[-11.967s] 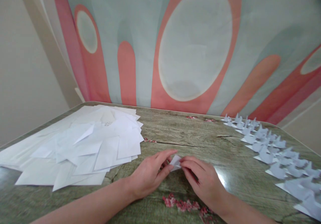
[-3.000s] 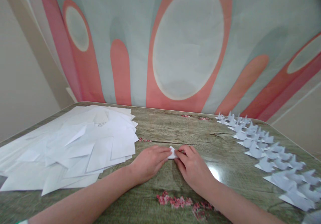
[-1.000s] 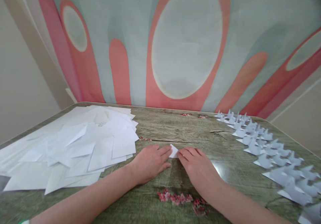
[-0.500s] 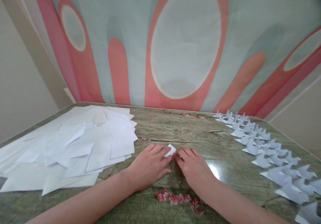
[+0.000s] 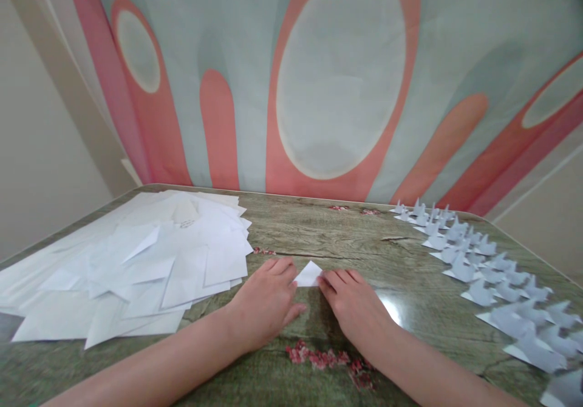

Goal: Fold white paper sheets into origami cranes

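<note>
A small white folded paper, triangular with its point facing away from me, lies on the wood-patterned table between my hands. My right hand has its thumb and fingertips closed on the paper's right corner. At the left corner is my left hand, its fingers bent and its thumb held apart from them; they rest beside the paper's edge, and whether they touch it is hard to see.
Loose white paper sheets form a spread pile on the left of the table. Along the right side stand rows of white folded paper birds. A patterned red and grey-green backdrop rises behind the table's far edge.
My left hand has drawn back to the left off the paper, uncovering more of its triangular shape. My right hand stays at the right corner.
</note>
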`<act>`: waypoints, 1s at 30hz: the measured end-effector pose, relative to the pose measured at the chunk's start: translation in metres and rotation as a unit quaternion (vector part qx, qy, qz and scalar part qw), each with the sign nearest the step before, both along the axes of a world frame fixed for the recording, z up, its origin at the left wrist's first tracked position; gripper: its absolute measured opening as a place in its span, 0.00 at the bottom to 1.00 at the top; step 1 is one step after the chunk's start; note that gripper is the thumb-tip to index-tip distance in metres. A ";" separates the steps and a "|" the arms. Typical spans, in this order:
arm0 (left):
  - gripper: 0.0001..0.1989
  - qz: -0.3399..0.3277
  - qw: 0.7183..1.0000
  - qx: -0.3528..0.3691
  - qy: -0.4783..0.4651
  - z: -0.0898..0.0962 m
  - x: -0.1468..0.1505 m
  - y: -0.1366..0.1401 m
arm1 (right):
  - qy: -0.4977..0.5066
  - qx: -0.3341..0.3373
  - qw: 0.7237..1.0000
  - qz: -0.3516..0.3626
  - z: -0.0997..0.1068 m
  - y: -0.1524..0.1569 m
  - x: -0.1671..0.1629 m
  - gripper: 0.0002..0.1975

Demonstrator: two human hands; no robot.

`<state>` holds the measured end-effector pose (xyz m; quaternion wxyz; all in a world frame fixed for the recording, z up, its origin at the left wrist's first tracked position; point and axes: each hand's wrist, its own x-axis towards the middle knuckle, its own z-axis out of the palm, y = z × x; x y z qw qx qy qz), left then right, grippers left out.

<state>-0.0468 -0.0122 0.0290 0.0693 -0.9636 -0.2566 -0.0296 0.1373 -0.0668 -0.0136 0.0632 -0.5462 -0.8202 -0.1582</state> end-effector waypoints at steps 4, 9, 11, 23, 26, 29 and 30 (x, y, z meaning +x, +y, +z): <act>0.16 0.013 1.000 -0.010 0.012 0.008 -0.004 -0.001 | -0.006 -0.002 1.000 -0.017 0.001 -0.001 0.000 0.09; 0.14 0.013 1.000 -0.015 0.024 0.010 -0.002 -0.003 | -0.024 -0.026 0.997 -0.065 0.005 -0.003 0.003 0.09; 0.13 0.010 1.000 -0.013 0.023 0.009 0.000 -0.003 | -0.022 -0.039 0.996 -0.077 0.010 -0.003 0.004 0.10; 0.09 -0.046 0.998 0.025 -0.019 -0.014 0.001 0.003 | 0.292 -0.067 0.951 -0.071 -0.001 0.017 0.019 0.09; 0.09 -0.030 0.998 0.021 -0.044 -0.021 -0.001 0.007 | 0.347 -0.087 0.931 -0.065 -0.007 0.019 0.018 0.09; 0.09 -0.018 0.996 -0.008 -0.093 -0.028 -0.004 0.014 | 0.384 -0.101 0.915 -0.072 -0.010 0.020 0.017 0.09; 0.08 -0.011 0.994 -0.024 -0.110 -0.030 -0.005 0.016 | 0.393 -0.101 0.911 -0.078 -0.010 0.020 0.017 0.09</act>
